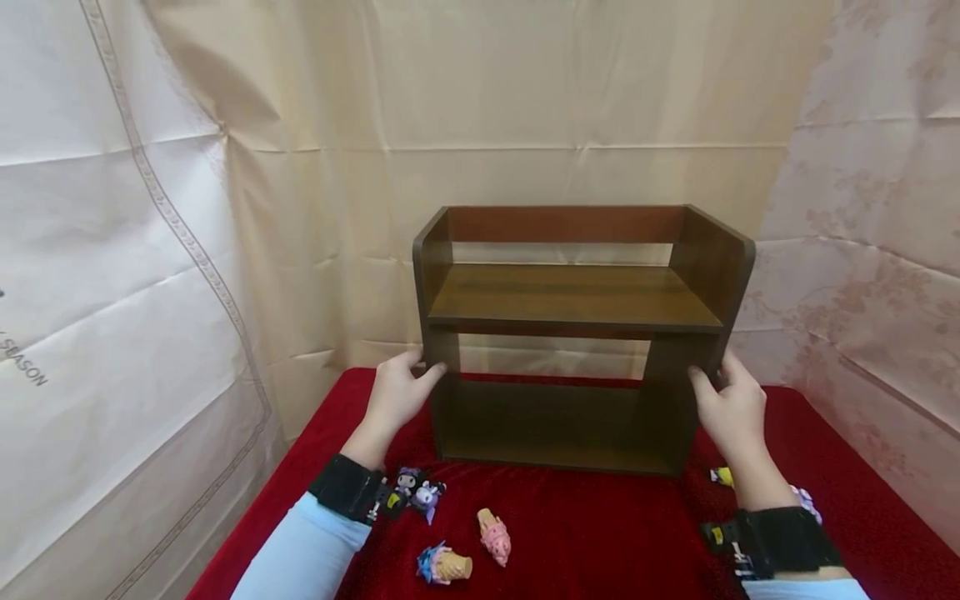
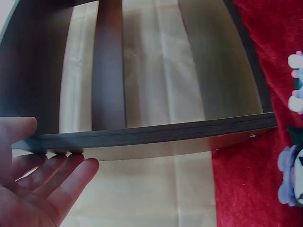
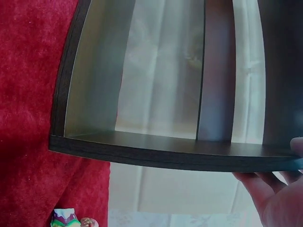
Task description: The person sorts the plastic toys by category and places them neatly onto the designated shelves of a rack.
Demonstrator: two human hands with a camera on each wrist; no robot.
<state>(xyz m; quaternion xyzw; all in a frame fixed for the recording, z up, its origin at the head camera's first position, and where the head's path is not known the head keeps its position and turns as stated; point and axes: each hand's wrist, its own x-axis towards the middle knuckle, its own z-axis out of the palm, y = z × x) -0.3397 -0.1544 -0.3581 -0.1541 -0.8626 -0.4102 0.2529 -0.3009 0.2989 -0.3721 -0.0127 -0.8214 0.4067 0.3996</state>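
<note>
A dark brown two-tier wooden shelf (image 1: 573,296) stands upright at the middle of the red cloth, its open front toward me. My left hand (image 1: 397,387) grips its left side panel, thumb on the inner face and fingers along the outer face, as the left wrist view shows with the hand (image 2: 47,179). On the opposite side my right hand (image 1: 731,408) grips the right panel the same way; in the right wrist view its fingers (image 3: 258,189) lie against the outer face. Both tiers of the shelf hold nothing.
On the red cloth (image 1: 585,533) in front lie a pink ice-cream-cone toy (image 1: 494,537) and a blue-topped one (image 1: 444,564). Small cartoon figures (image 1: 420,492) sit by my left wrist. A yellow item (image 1: 722,477) lies near my right wrist. Beige curtain (image 1: 540,100) hangs behind.
</note>
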